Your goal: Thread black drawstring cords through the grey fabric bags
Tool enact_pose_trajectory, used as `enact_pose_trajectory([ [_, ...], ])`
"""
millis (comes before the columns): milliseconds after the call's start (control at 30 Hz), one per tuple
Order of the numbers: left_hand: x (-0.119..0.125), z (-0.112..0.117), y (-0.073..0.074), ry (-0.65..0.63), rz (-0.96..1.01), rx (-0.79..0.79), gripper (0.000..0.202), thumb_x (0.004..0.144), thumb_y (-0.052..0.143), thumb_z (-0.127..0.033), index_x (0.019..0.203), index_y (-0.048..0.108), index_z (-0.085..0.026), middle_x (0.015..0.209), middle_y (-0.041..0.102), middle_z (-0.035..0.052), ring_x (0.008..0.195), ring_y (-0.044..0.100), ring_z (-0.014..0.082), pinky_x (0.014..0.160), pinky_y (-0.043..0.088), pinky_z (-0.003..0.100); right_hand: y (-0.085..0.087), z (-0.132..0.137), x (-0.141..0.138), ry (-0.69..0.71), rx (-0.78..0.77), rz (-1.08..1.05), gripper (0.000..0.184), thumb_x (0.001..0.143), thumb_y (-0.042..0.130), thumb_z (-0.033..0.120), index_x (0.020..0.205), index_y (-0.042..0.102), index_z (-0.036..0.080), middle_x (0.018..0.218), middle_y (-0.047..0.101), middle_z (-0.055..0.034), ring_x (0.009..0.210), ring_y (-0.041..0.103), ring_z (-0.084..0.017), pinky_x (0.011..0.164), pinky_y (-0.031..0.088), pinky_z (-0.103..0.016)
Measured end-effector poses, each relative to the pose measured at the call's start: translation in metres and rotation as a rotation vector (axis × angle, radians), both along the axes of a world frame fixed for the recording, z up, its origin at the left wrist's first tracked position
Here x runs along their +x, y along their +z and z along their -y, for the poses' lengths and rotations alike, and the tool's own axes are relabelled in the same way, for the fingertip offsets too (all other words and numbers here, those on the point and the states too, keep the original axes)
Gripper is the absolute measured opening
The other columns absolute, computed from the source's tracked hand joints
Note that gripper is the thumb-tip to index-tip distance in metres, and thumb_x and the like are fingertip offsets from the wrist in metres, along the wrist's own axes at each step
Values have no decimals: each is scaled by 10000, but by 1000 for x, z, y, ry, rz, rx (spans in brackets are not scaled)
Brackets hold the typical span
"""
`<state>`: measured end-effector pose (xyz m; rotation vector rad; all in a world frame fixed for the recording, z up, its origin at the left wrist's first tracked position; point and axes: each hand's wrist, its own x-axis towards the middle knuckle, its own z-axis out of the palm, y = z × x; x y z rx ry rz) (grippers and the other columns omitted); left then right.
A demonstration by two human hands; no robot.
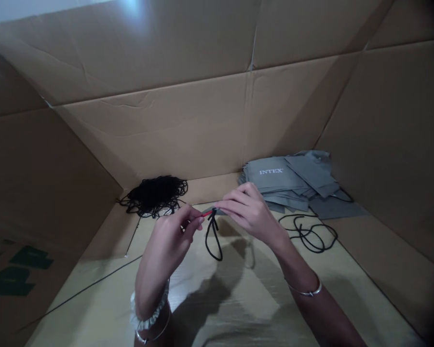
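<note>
The left hand (171, 236) is clenched in a pinch on a thin red tip (206, 213). The right hand (248, 212) pinches a small grey fabric piece (217, 211) just beside that tip, and the two hands almost touch. A black cord loop (213, 241) hangs from the pinched spot, just below both hands and above the cardboard-covered desk (238, 308).

A pile of flat grey fabric pieces (289, 180), the top one printed INTEX, lies just beyond the right hand. Left of the pile sits a tangled heap of black cord (155, 195), and in front of it lies a loose black cord (307, 233). A cardboard wall (155, 130) rises behind the pile. A metal bangle (304, 290) circles the right wrist, and a bangle (154, 332) and a pale scrunchie (146, 313) circle the left.
</note>
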<state>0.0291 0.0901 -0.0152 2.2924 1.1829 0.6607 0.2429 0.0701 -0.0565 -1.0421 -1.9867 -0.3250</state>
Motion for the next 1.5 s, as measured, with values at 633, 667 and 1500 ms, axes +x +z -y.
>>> enact_pose_trajectory([
  [633, -4, 4, 1, -80, -14, 111, 172, 976, 504, -301, 892, 635, -229, 714, 650, -77, 589, 547, 60, 584, 368, 166, 1, -1, 6, 184, -222, -110, 171, 981, 520, 224, 1009, 671, 150, 915, 717, -40, 824, 611, -156, 797, 419, -299],
  [667, -5, 4, 2, -88, -5, 112, 160, 974, 511, -294, 901, 638, -230, 720, 651, -77, 592, 547, 57, 587, 370, 161, 0, -1, 7, 179, -248, -113, 183, 984, 516, 235, 1006, 678, 152, 912, 724, -38, 808, 624, -153, 774, 425, -289],
  [1500, -13, 14, 15, -246, -94, -92, 306, 1009, 409, -335, 821, 601, -187, 667, 610, -35, 585, 535, 92, 601, 378, 213, 13, 29, -2, 153, -387, 101, 334, 1026, 403, 276, 917, 690, 145, 765, 675, -51, 720, 609, -161, 693, 447, -292],
])
